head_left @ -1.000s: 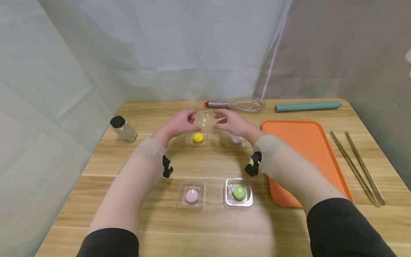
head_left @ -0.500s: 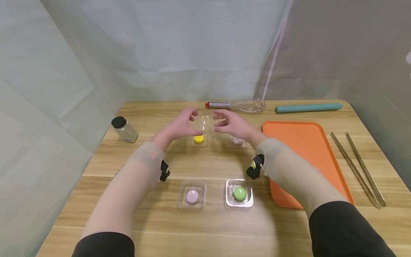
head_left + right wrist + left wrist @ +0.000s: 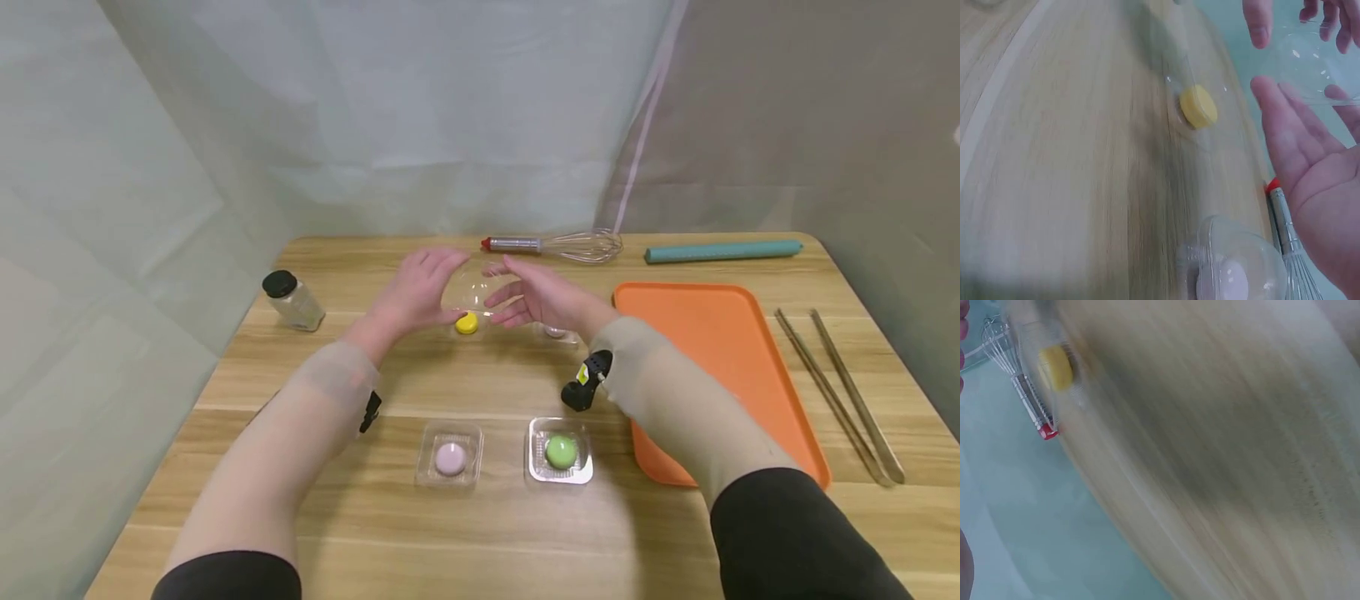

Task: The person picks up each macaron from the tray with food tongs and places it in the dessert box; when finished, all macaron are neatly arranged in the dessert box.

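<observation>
A clear plastic domed lid (image 3: 474, 287) is in the air between my hands, at the back middle of the table. My left hand (image 3: 416, 287) holds its left side, thumb near and fingers far. My right hand (image 3: 543, 293) is at its right side with fingers spread and fairly straight; a fingertip meets the rim in the right wrist view. Below the lid, a small round yellow cake-like piece (image 3: 1198, 107) sits in a clear tray. A pale pink round piece (image 3: 1232, 282) lies in a clear box by my right hand. Blur hides detail in the left wrist view.
Nearer me are a clear tray (image 3: 427, 475) with a lilac piece and a silvery one (image 3: 534, 469) with a green piece. An orange tray (image 3: 697, 333) and metal tongs (image 3: 840, 392) lie right. A whisk (image 3: 555, 245), teal rod (image 3: 723, 251) and black-capped jar (image 3: 294, 302) stand around.
My right hand's fingers have straightened and spread, where they were curled by the lid. The left hand has turned, its back showing more, and the lid has tilted slightly.
</observation>
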Available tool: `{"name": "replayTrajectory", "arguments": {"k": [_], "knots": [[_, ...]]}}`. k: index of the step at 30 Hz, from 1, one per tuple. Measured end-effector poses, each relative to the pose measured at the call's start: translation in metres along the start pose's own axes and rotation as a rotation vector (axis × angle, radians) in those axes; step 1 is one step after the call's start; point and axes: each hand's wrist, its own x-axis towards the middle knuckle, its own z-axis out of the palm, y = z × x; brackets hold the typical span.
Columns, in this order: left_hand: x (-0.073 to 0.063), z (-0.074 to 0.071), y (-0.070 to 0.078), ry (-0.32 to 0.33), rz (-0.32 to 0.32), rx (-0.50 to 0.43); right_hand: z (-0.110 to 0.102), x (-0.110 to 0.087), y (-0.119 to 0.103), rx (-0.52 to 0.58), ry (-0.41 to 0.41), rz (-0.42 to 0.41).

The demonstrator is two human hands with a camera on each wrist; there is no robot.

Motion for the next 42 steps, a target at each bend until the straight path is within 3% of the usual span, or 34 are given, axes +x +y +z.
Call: {"name": "replayTrajectory", "arguments": {"k": [4, 7, 9, 14, 18, 24, 29, 37, 42], "knots": [[-0.004, 0.001, 0.001, 0.052, 0.060, 0.080, 0.002, 0.002, 0.000, 0.014, 0.001, 0.035], [-0.005, 0.000, 0.002, 0.052, 0.032, 0.025, 0.002, 0.002, 0.001, -0.010, 0.022, 0.008], [-0.005, -0.002, 0.002, 0.032, -0.061, -0.092, 0.001, 0.003, 0.002, -0.036, 0.042, -0.028], [-0.004, -0.006, -0.003, -0.070, -0.381, -0.536, 0.000, 0.005, 0.005, -0.152, 0.104, -0.142], [-0.005, -0.007, -0.007, -0.180, -0.497, -0.716, 0.000, 0.005, 0.007, -0.245, 0.118, -0.204], [-0.007, -0.005, -0.008, -0.254, -0.517, -0.856, 0.002, 0.002, 0.007, -0.348, 0.119, -0.237], [-0.008, -0.004, -0.008, -0.265, -0.500, -0.951, 0.002, 0.001, 0.008, -0.498, 0.162, -0.261], [-0.015, -0.002, -0.013, -0.243, -0.470, -0.942, 0.008, 0.006, 0.007, -0.649, 0.142, -0.280], [-0.020, 0.001, -0.016, -0.234, -0.464, -0.887, 0.013, 0.008, 0.007, -0.832, 0.133, -0.280]]}}
